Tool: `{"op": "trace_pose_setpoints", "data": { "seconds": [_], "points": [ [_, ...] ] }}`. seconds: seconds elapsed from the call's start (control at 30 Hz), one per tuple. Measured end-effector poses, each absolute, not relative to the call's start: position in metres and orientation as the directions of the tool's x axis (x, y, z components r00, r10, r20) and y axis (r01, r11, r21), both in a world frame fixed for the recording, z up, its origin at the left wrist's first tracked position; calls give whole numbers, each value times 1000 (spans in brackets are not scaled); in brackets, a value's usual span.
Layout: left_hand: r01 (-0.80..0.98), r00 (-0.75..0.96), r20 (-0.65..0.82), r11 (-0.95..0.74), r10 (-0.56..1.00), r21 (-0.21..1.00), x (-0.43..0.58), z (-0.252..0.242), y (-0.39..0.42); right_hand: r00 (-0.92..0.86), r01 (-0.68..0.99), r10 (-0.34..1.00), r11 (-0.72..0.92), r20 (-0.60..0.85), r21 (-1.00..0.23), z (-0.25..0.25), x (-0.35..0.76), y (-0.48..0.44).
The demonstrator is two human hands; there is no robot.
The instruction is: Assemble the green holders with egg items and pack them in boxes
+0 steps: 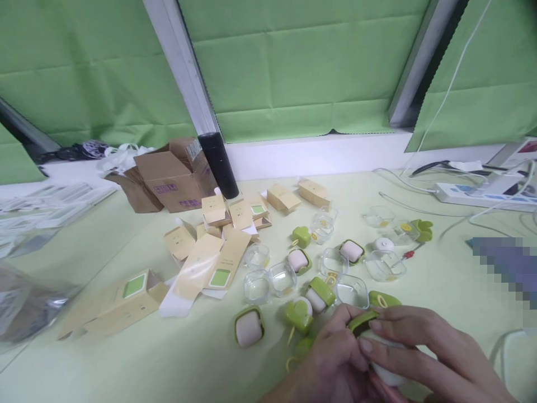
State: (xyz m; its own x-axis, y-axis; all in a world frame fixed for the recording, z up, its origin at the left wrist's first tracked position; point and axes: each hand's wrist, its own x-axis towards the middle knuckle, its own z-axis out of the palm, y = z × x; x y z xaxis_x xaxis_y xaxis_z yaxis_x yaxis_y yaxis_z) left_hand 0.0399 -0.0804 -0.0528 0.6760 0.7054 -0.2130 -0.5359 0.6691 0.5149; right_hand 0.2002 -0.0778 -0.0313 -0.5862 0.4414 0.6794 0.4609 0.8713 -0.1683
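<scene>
At the lower right, my left hand (338,352) and my right hand (440,347) are both closed around a white rounded case (389,376) with a green cover. My right fingers lie across its top and side; my left thumb and fingers grip its near left edge. Most of the case is hidden by my hands. Beside my left hand lie green heart-like covers (299,315) with yellow loops and a pale case in a green cover (318,295). Another pale case with a green rim (249,328) lies farther left. Several clear plastic containers (351,291) stand behind my hands.
Opened tan paper boxes (226,257) are piled mid-table, with one box (134,296) farther left. A brown carton (176,182) and a black cylinder (218,165) stand at the back. A plastic bag (25,308) lies left; a power strip (470,194) with cables sits back right.
</scene>
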Motion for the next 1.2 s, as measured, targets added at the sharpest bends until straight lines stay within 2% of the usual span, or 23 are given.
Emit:
{"op": "trace_pose_setpoints", "data": {
  "seconds": [0.13,0.3,0.47,0.63,0.9,1.1,1.2],
  "points": [
    [-530,717,-161,680,679,507,37,-51,-78,-558,480,475,854,680,-202,-25,200,-74],
    [-597,687,-101,638,720,487,30,-42,-78,-575,394,562,827,595,-400,-22,204,-71],
    [-403,604,-168,480,780,779,20,-20,-82,-564,335,636,760,527,-557,-17,219,-66],
    [-324,567,-197,436,800,840,19,-10,-84,-642,329,641,726,421,-604,-5,227,-61],
    [-177,486,-148,263,862,948,21,-6,-85,-646,290,593,773,481,-564,-12,222,-58],
    [-341,482,-99,291,870,894,25,-13,-90,-641,279,504,855,578,-437,1,211,-57],
    [-399,451,-33,234,892,887,30,-20,-93,-634,263,466,881,618,-394,3,207,-57]
  ]
}}
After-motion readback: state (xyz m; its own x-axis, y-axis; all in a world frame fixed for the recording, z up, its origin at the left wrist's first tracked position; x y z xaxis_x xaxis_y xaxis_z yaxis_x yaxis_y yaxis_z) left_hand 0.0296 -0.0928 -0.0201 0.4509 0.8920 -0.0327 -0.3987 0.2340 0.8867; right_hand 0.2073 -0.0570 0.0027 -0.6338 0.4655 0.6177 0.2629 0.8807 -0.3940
